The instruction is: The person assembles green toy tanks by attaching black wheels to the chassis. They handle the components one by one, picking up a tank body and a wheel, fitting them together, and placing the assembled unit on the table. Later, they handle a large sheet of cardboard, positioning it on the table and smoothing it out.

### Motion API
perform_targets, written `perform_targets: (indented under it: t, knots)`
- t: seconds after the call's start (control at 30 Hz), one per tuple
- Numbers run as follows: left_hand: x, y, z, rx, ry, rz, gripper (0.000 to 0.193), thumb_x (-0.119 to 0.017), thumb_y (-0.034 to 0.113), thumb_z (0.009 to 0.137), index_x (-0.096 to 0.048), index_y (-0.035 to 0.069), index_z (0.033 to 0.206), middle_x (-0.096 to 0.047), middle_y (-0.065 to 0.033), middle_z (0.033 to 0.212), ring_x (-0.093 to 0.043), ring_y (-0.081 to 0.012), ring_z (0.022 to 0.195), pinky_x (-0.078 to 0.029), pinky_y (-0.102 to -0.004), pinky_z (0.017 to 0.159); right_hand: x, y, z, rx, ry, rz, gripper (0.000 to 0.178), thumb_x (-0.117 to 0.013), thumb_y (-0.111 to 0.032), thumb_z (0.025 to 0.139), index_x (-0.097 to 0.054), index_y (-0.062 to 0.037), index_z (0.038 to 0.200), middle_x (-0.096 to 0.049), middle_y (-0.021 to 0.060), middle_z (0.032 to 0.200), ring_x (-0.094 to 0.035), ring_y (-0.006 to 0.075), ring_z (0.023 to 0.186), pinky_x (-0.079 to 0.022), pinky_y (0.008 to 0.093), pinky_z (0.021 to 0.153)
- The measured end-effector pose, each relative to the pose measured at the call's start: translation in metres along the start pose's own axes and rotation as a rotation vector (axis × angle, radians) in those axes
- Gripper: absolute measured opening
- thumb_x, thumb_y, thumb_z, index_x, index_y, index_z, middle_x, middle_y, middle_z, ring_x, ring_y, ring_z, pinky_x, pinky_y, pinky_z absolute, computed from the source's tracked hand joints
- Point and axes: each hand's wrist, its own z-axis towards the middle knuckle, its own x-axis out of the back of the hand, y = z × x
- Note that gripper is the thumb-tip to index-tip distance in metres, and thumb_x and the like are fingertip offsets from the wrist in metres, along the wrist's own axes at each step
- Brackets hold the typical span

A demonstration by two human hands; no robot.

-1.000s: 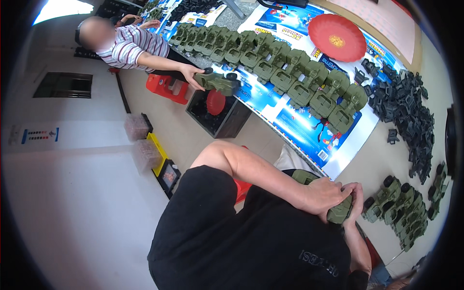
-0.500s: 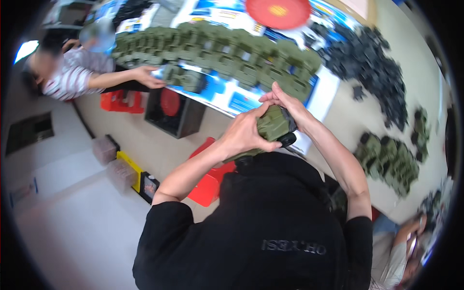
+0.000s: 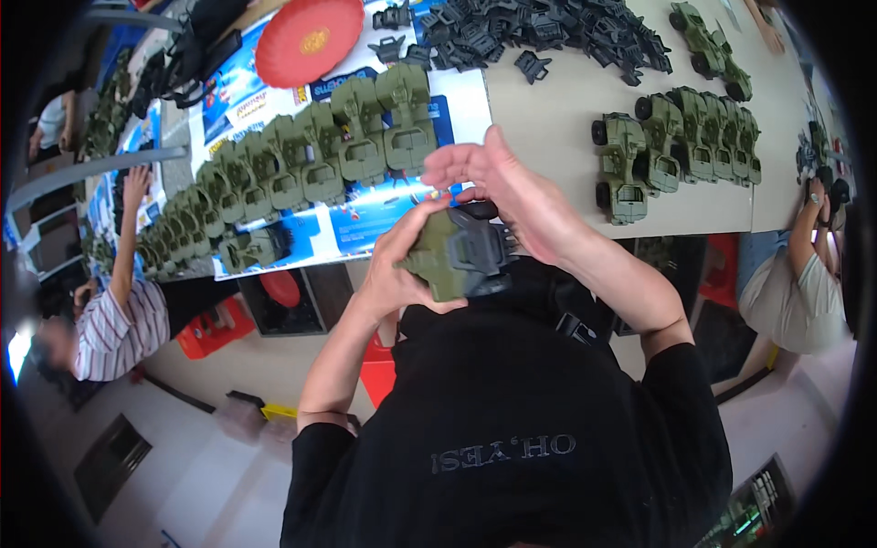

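My left hand point(image 3: 384, 269) is wrapped round a green toy vehicle body point(image 3: 437, 260), close to my chest. A dark grey plastic part point(image 3: 482, 248) sits on the right side of that body. My right hand point(image 3: 516, 196) lies against the toy's far right, by a black rounded piece that looks like a wheel. Its fingers are stretched out and its thumb points up. A small blue patch shows by my left fingertips; what it is I cannot tell. Beyond my hands, green toy bodies point(image 3: 320, 160) stand in a long slanting row on the table.
A red round tray point(image 3: 311, 41) lies at the back. Loose dark grey parts point(image 3: 548, 32) are heaped to its right. More green toy vehicles point(image 3: 681, 142) with black wheels stand on the right. Co-workers sit left and right; the left one's hand point(image 3: 137, 187) reaches over the table.
My view has swung to the right. The toy has turned in my hands, so its dark grey part now shows. The left co-worker's hand has left the nearest green body.
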Motion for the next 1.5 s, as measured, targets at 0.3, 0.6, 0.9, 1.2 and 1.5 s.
perform_targets:
  t: [0.3, 0.6, 0.9, 1.2, 1.5]
  knots:
    - [-0.002, -0.027, 0.014, 0.419, -0.1, -1.127, 0.111, -0.075, 0.065, 0.056, -0.031, 0.001, 0.135, -0.05, -0.0174, 0.12, -0.06, -0.0344, 0.098, -0.05, -0.0432, 0.084, 0.02, -0.004, 0.008, 0.015, -0.018, 0.465, 0.061, -0.039, -0.056, 0.092, -0.049, -0.0027, 0.12, -0.051, 0.0092, 0.116, -0.043, 0.0176, 0.112, -0.033, 0.0324, 0.095]
    - [-0.007, -0.035, 0.012, 0.552, -0.227, -1.143, 0.102, -0.068, 0.068, 0.061, -0.039, -0.005, 0.127, -0.055, -0.0192, 0.112, -0.063, -0.0323, 0.086, -0.053, -0.0449, 0.074, 0.037, -0.001, 0.027, 0.008, 0.116, -0.149, 0.067, -0.034, -0.061, 0.09, -0.052, -0.0043, 0.121, -0.053, 0.0083, 0.119, -0.046, 0.0177, 0.112, -0.035, 0.0338, 0.091]
    - [-0.006, -0.01, 0.038, 0.588, -0.353, -0.573, 0.082, -0.079, 0.029, 0.066, -0.039, -0.003, 0.13, -0.056, -0.007, 0.114, -0.053, -0.0134, 0.103, -0.04, -0.0285, 0.093, 0.027, 0.028, 0.005, 0.066, -0.022, -0.498, 0.061, -0.03, -0.053, 0.095, -0.046, -0.0027, 0.125, -0.053, 0.0162, 0.121, -0.053, 0.0225, 0.11, -0.041, 0.0339, 0.092]
    - [-0.126, -0.066, 0.132, 0.589, 0.063, -0.246, 0.082, -0.073, 0.036, 0.075, -0.027, -0.006, 0.128, -0.048, -0.0216, 0.116, -0.05, -0.0274, 0.107, -0.042, -0.0357, 0.091, 0.136, 0.05, -0.059, 0.121, 0.806, -0.489, 0.047, -0.053, -0.038, 0.09, -0.053, 0.0012, 0.116, -0.06, 0.0125, 0.107, -0.055, 0.0193, 0.101, -0.042, 0.03, 0.088]
    - [-0.14, -0.085, 0.148, 0.419, 0.073, 0.066, 0.074, -0.062, 0.048, 0.076, -0.044, -0.005, 0.125, -0.052, -0.0272, 0.118, -0.044, -0.0399, 0.117, -0.031, -0.0438, 0.102, 0.144, 0.121, -0.062, 0.129, 0.822, -0.995, 0.083, -0.074, -0.026, 0.071, -0.03, 0.0016, 0.136, -0.039, 0.0278, 0.13, -0.039, 0.0404, 0.121, -0.033, 0.0417, 0.101]
